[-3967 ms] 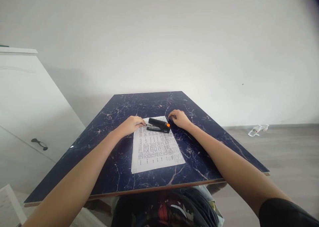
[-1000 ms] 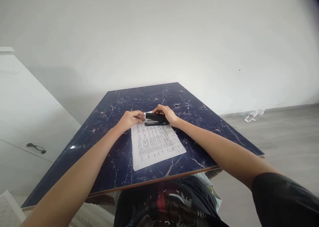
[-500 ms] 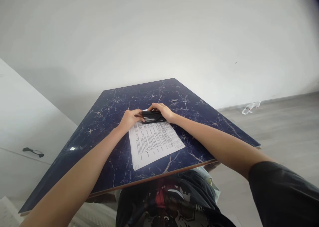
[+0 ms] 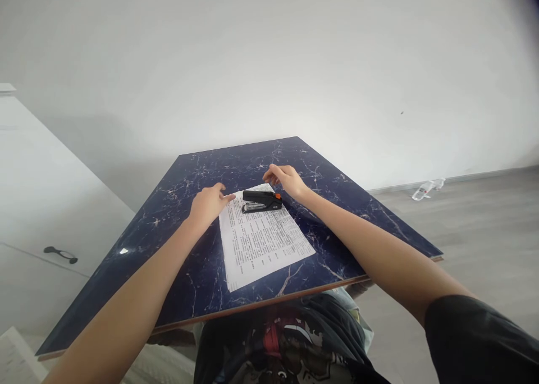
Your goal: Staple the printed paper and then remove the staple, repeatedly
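A black stapler with an orange patch at its right end lies on its own across the upper part of a printed paper sheet. More than one sheet seems to be stacked there. My left hand is left of the stapler, its fingers apart and the fingertips by the paper's upper left edge; no object is in it. Beyond the stapler's right end, my right hand hovers near the paper's top right corner. Its fingers are loosely bent and apart, with nothing visible in them.
The dark blue marbled table has a wooden front edge close to my body. A white cabinet with a dark handle stands on the left. A crumpled clear plastic item lies on the floor by the wall.
Both hands have let go of the stapler, which stays on the paper. My left hand has drawn off to the left, my right hand up and to the right. The view has shifted slightly.
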Demonstrator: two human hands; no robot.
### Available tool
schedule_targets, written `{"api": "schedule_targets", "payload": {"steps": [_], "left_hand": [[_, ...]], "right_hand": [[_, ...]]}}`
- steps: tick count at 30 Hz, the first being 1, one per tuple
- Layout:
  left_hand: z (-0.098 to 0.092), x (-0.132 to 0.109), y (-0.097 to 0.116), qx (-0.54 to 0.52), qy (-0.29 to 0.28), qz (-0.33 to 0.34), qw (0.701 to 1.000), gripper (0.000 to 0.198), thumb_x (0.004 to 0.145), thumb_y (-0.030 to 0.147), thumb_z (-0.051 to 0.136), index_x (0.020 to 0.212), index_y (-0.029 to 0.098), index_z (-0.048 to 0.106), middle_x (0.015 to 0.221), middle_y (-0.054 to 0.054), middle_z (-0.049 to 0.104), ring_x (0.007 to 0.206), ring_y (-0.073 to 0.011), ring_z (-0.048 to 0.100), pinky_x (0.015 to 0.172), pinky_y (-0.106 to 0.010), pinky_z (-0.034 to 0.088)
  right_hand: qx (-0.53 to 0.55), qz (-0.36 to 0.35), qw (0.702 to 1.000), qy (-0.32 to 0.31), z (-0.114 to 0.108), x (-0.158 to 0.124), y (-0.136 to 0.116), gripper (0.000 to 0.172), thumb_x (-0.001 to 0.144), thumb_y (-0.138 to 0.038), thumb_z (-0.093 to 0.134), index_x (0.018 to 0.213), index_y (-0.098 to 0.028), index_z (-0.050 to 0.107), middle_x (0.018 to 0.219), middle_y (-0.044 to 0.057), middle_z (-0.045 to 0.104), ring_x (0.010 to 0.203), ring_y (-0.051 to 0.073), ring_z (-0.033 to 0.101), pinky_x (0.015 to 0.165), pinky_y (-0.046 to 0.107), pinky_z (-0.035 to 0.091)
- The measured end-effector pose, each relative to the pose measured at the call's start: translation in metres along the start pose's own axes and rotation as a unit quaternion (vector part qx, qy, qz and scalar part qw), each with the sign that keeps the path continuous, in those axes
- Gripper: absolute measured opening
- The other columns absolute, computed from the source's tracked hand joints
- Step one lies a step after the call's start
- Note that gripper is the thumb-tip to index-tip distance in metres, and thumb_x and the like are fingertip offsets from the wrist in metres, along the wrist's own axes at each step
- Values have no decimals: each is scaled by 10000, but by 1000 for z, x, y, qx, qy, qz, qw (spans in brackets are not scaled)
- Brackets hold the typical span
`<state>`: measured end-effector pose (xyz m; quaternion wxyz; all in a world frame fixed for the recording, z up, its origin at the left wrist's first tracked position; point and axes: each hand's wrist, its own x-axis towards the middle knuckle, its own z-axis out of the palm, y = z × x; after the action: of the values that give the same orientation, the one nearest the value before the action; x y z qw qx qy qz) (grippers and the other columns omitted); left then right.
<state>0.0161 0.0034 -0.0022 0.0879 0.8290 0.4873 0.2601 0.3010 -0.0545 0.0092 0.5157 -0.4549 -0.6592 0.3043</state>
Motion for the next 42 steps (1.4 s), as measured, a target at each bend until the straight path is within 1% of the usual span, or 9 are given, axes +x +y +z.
{"api": "schedule_targets", "payload": {"steps": [3,6,8,14,19,21,26,33,42], "left_hand": [[5,-3,-16,84,7,-75,994,560,607,685,847,780,193,640,787,-188,712,889,-425,724,690,-420,559],[15,-3,-26,44,-17,-49,998,488,637,621,841,692,222,566,714,-144,685,743,-371,720,588,-374,531],[22,-3,-26,13,-18,-22,1000,358,696,481,828,708,222,580,721,-126,693,697,-339,710,570,-362,519],[18,-2,-9,-17,71,-31,997,70,852,231,667,906,211,627,893,-103,746,823,-304,725,725,-390,556],[0,4,-11,-136,150,3,979,277,902,224,600,1173,180,641,1174,-129,754,1059,-303,722,932,-425,552],[-6,7,-17,-144,172,7,975,289,910,239,585,1180,159,651,1202,-144,751,1104,-310,712,968,-433,540],[-14,10,-28,-156,199,-16,967,287,905,242,584,1165,155,668,1189,-131,760,1096,-296,719,958,-409,548],[-14,11,-35,-179,226,-22,957,273,910,241,599,1162,161,669,1164,-126,764,1058,-281,728,943,-393,553],[-21,14,-45,-264,310,4,913,245,919,259,618,1132,159,688,1176,-123,760,1094,-266,717,982,-383,543]], "right_hand": [[-123,-76,987,-72,-2,-4,-5,489,966,-631,535,991,-203,771,999,101,754,877,244,646,770,374,471],[-227,-148,948,-168,10,-8,-6,534,849,-604,730,1246,-248,708,1156,109,736,1011,294,644,789,389,472],[-269,-155,931,-193,19,-9,-4,590,848,-531,755,1363,-266,639,1209,119,725,1009,301,655,770,388,476],[-312,-106,937,-116,11,-5,1,438,909,-312,654,1343,-248,644,1160,119,737,922,292,673,744,412,473],[-327,-49,944,-15,-26,0,10,447,844,-217,675,1291,-231,687,1116,141,724,939,325,656,795,456,464],[-354,-24,935,-13,-39,1,16,459,825,-217,684,1284,-214,694,1103,156,727,934,341,664,789,458,465],[-327,-57,932,-147,-57,-2,17,474,832,-244,693,1306,-224,682,1152,132,739,965,318,681,793,420,482],[-211,-98,923,-305,-45,-10,-14,412,823,-298,739,1231,-238,722,1067,69,750,844,224,661,726,349,462],[-240,-92,904,-340,-40,-14,-24,414,868,-300,690,1268,-195,665,1159,93,713,930,224,649,777,336,463]]}}
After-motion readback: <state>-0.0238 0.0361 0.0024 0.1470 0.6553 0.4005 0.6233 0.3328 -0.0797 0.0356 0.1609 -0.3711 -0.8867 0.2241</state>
